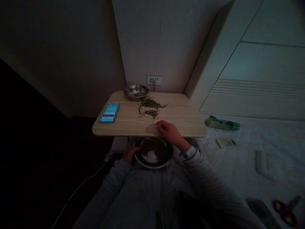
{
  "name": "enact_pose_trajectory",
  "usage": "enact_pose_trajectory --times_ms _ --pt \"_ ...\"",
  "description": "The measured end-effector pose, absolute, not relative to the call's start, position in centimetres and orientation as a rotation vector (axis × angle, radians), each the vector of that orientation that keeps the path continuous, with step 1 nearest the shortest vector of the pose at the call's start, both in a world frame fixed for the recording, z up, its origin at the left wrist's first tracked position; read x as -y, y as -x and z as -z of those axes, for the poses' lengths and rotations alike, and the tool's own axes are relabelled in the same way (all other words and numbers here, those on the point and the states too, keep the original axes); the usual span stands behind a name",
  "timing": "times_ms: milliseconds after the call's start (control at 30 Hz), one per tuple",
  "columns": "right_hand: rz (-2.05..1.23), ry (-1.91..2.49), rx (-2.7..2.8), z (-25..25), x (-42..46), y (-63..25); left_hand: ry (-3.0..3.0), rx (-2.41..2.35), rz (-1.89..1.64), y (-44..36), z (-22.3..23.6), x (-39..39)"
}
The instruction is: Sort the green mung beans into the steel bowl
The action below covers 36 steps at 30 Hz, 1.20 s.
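Observation:
My left hand (130,154) grips the rim of a steel bowl (144,159) held just below the near edge of a small wooden table (181,122); something white lies in the bowl. My right hand (168,131) rests on the table's near edge, fingers curled against a small pale heap (151,128) of grains. Whether the fingers hold any grains is too dim to tell. A scatter of small green beans (149,107) lies in the table's middle. A second, empty-looking steel bowl (136,92) stands at the far edge.
A blurred blue object (110,113) lies on the table's left side. A wall socket (154,79) is behind. On the white bed to the right lie a green bottle (222,124), a small remote (226,143) and red-handled scissors (284,211). A cable (81,187) runs across the dark floor.

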State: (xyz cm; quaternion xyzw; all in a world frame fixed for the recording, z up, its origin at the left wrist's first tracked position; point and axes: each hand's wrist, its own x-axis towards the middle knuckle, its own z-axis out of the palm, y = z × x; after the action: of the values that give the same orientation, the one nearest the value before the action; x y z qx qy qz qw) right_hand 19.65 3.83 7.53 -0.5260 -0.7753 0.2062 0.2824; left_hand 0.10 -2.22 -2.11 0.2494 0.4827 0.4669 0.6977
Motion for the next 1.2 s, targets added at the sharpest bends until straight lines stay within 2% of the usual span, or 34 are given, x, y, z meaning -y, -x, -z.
enact_pose_trajectory --times_ms 933,1200 --pt "-0.703 1.293 2.112 -7.15 -4.13 -19.39 -0.586 -1.089 -1.114 -0.23 1.83 1.97" --pt "-0.577 1.412 1.992 -7.29 -4.44 -19.98 -0.607 -1.095 -1.106 -0.12 1.66 2.12"
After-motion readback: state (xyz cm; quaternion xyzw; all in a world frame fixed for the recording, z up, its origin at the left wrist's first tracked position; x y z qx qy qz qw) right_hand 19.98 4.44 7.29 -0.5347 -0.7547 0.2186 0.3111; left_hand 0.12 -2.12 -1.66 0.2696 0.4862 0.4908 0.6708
